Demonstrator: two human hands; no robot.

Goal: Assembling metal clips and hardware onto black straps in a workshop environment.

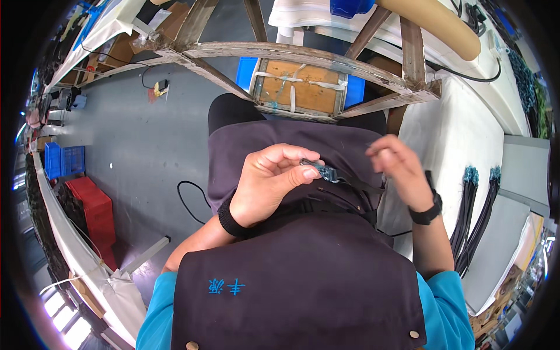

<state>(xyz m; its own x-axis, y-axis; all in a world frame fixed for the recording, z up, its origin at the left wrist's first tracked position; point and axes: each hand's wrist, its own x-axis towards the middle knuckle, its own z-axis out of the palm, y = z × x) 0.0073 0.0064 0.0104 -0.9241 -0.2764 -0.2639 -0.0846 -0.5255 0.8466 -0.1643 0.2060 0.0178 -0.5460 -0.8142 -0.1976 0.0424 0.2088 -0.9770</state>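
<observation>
My left hand [271,181] is closed over my lap, its thumb and fingers pinching a small shiny blue-teal end piece [328,174]. A thin black strap [364,185] runs from that piece to the right, across the dark apron. My right hand [402,172] is raised beside the far end of the strap, near the white-covered surface. Its fingers are bent and blurred by motion, so I cannot tell whether it holds anything. What lies under my left fingertips is hidden.
Two bundles of black straps with teal ends [469,192] hang over the white-covered surface [461,140] on the right. A worn wooden frame [291,53] crosses ahead of my knees. At left stand a red bin [96,213] and a blue crate [64,160]. A cardboard tube [437,26] lies at the far right.
</observation>
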